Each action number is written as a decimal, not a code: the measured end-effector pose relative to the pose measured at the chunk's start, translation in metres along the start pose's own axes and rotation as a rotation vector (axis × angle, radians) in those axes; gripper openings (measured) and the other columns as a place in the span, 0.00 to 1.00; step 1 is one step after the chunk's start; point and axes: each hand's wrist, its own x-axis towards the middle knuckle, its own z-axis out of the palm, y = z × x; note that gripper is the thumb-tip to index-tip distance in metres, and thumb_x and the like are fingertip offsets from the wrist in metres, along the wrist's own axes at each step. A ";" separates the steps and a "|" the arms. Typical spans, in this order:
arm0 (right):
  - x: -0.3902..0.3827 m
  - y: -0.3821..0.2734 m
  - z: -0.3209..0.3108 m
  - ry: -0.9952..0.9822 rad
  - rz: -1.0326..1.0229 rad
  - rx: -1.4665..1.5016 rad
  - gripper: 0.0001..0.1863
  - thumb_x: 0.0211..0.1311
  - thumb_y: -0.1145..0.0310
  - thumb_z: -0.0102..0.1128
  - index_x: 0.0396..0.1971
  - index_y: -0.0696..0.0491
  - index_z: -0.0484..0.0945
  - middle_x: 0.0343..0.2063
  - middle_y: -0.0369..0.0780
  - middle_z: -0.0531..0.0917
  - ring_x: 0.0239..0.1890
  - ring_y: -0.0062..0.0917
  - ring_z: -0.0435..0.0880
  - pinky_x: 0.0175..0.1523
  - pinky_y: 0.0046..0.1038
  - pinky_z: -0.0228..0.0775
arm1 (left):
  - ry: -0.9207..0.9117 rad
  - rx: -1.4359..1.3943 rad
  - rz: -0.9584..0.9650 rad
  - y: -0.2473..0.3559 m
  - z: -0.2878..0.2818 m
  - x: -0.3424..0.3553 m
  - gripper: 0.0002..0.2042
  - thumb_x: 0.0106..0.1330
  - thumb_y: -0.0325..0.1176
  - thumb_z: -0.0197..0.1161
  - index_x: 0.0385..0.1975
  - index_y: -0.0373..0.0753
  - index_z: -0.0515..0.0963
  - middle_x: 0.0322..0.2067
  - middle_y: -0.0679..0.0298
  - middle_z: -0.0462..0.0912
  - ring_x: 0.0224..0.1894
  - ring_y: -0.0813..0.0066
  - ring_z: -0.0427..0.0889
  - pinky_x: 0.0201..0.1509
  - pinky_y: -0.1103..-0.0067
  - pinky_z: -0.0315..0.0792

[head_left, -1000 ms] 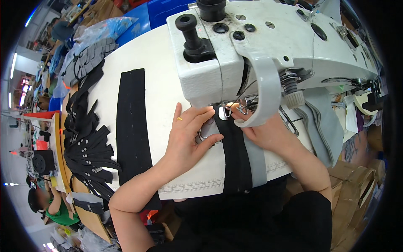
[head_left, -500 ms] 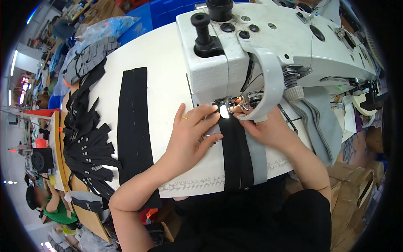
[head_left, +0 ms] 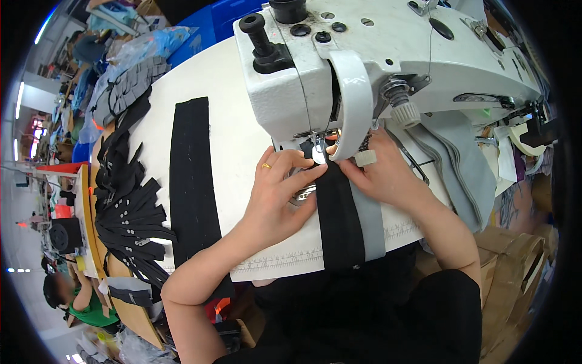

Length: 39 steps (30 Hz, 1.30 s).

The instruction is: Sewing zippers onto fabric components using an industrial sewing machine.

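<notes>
A black fabric strip (head_left: 339, 224) lies lengthwise under the needle of a white sewing machine (head_left: 291, 100), with a grey fabric strip (head_left: 371, 224) showing along its right side. My left hand (head_left: 280, 191) is at the strip's left edge, its bent fingertips closed on the cloth close to the lit presser foot (head_left: 319, 154). From the right, my right hand (head_left: 379, 173) grips the cloth beside the foot, thumb on top. The machine's curved white guard (head_left: 356, 100) and the foot partly hide its fingertips.
Left of the machine lies another black strip (head_left: 193, 176) on the white table (head_left: 248, 91). A heap of black zipper pieces (head_left: 130, 212) is at the table's left edge. Grey fabric pieces (head_left: 458, 164) lie at right. Beyond the left side, a person in green (head_left: 91, 306) sits.
The view has shifted, so the machine appears farther left and higher. My left fingertips have moved inward onto the strip's edge. The lengthwise line on the black strip no longer shows.
</notes>
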 end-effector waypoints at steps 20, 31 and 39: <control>0.001 0.003 0.000 -0.024 0.023 -0.022 0.08 0.51 0.73 0.67 0.26 0.58 0.75 0.35 0.43 0.79 0.47 0.39 0.80 0.53 0.42 0.72 | 0.069 0.059 -0.102 0.007 0.001 -0.009 0.17 0.57 0.22 0.73 0.48 0.39 0.86 0.56 0.61 0.83 0.64 0.63 0.79 0.78 0.48 0.55; 0.000 0.002 0.002 0.015 0.025 -0.002 0.09 0.50 0.72 0.68 0.28 0.59 0.76 0.36 0.44 0.79 0.49 0.39 0.80 0.54 0.40 0.73 | -0.071 0.277 -0.061 0.013 -0.002 -0.016 0.28 0.64 0.26 0.68 0.67 0.38 0.74 0.69 0.59 0.74 0.75 0.60 0.68 0.79 0.41 0.34; -0.001 0.001 0.003 0.007 0.059 -0.026 0.09 0.52 0.72 0.67 0.28 0.59 0.77 0.36 0.45 0.79 0.49 0.41 0.80 0.55 0.42 0.72 | -0.088 0.227 -0.075 0.007 0.000 -0.015 0.34 0.62 0.26 0.68 0.71 0.37 0.69 0.71 0.58 0.68 0.75 0.56 0.65 0.78 0.40 0.36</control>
